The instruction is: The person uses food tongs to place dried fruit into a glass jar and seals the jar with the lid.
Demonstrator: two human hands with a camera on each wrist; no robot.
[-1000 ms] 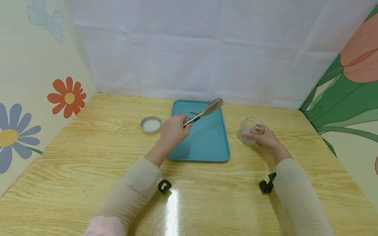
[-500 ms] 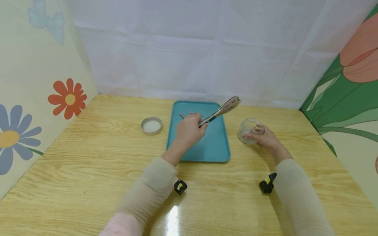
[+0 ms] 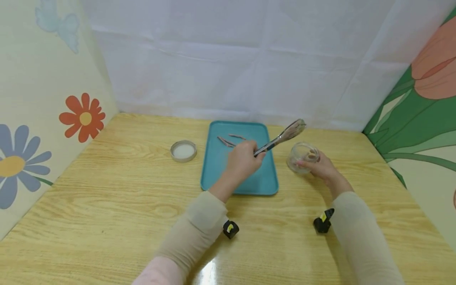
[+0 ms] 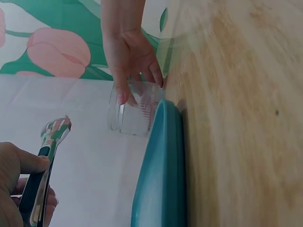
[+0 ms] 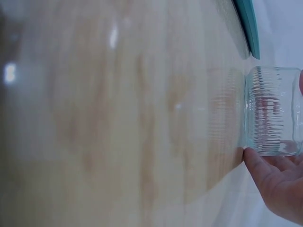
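My left hand (image 3: pixel 244 158) grips a pair of metal tongs (image 3: pixel 281 137) with dark handle inlays, held above the blue tray (image 3: pixel 257 174). Their slotted ends point up and to the right, close together, towards the jar; in the left wrist view the tongs (image 4: pixel 45 156) lie between thumb and fingers. I cannot tell whether anything is pinched in them. My right hand (image 3: pixel 323 166) holds a clear glass jar (image 3: pixel 297 160) upright on the table, its mouth uncovered. Ribbed glass shows on the jar (image 5: pixel 267 113) in the right wrist view. Several thin brownish strips (image 3: pixel 225 141) lie on the tray.
A round lid (image 3: pixel 183 151) with a white inside lies left of the tray on the wooden table (image 3: pixel 117 186). White cloth (image 3: pixel 221 59) hangs behind the table, and painted flower panels (image 3: pixel 427 118) stand on both sides. A small black camera device sits at each wrist.
My left hand has carried the tongs to the right across the tray, towards the jar, uncovering the strips on the tray. The right hand and jar have stayed in place.
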